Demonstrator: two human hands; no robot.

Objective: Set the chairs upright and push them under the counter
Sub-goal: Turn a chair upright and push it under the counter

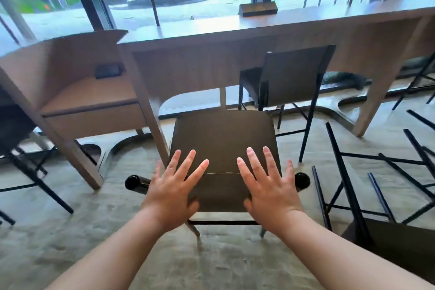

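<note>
A dark brown chair (223, 139) with thin black legs stands right in front of me, facing the long wooden counter (211, 37). Its dark panel is under both my hands. My left hand (174, 186) and my right hand (268, 183) lie over the near part of that panel with fingers spread, holding nothing; whether they press on it I cannot tell. A second chair (289, 75) stands upright farther back, partly under the counter. On the right a third chair (376, 172) lies overturned with its black legs sticking up.
A lower wooden side desk (89, 101) adjoins the counter on the left, with another dark chair (16, 134) at the left edge. A small dark box (257, 9) sits on the counter by the windows. The counter's legs (155, 125) flank the chair. Pale carpet covers the floor.
</note>
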